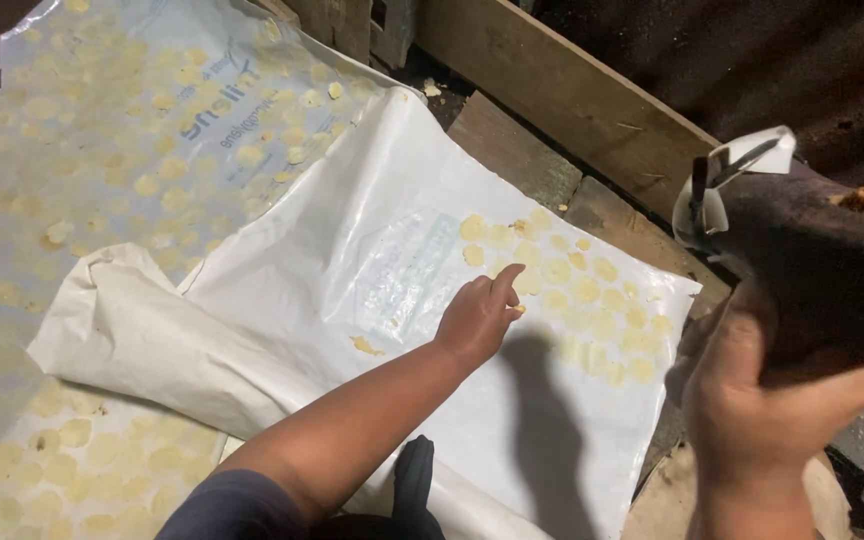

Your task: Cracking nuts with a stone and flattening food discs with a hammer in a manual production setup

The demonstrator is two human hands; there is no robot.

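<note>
The left hand (477,318) reaches out over a white plastic sheet (372,260) and its fingers (505,285) are bent down onto a thin pale yellow slice (518,308), pinching or pressing it at the near left edge of a small patch of slices (577,290). The right hand (752,395) is near the camera on the right side. Its fingers are clenched around a large dark root-like lump (822,270), which has a white slicing tool (722,185) with a dark blade set against its far end.

From how things lie, the laying-out of slices looks well advanced but not finished. The far left sheet (102,130) is covered almost fully with slices, and the near left corner (62,460) is covered too. On the white plastic sheet in the middle only the right part carries slices, in a few short rows; one loose slice (365,346) lies apart to the left. The wide part of this sheet toward the left and toward the near side carries no slices yet. Much of the dark lump is uncut in the hand. Wooden planks (552,90) run along the far right edge.
</note>
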